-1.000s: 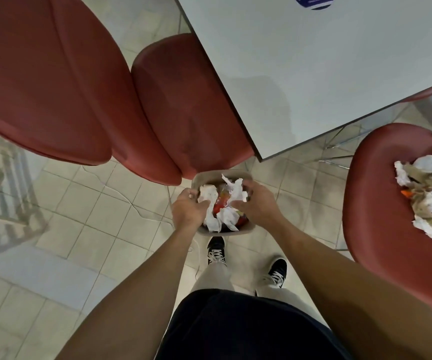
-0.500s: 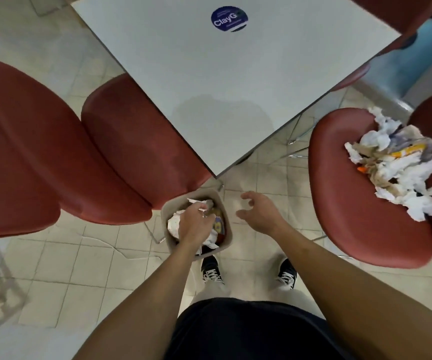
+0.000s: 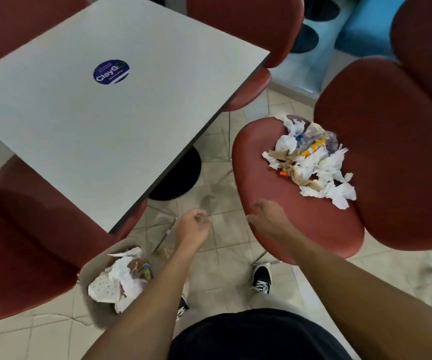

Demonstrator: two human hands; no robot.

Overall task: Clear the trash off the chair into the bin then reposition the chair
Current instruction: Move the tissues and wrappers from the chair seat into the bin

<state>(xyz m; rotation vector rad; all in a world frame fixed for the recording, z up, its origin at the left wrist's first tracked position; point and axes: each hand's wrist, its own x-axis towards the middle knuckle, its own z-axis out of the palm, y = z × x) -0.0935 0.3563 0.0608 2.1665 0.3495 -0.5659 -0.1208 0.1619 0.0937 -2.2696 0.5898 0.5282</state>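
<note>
Crumpled tissue trash is heaped on the red chair, beside its rounded edge; both hands' fingers are loosely curled, empty.

Trash on chair, bin left

Trash on red chair

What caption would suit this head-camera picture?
Both empty hands, left hand and right hand, reach toward trash piled on a red chair.
</note>
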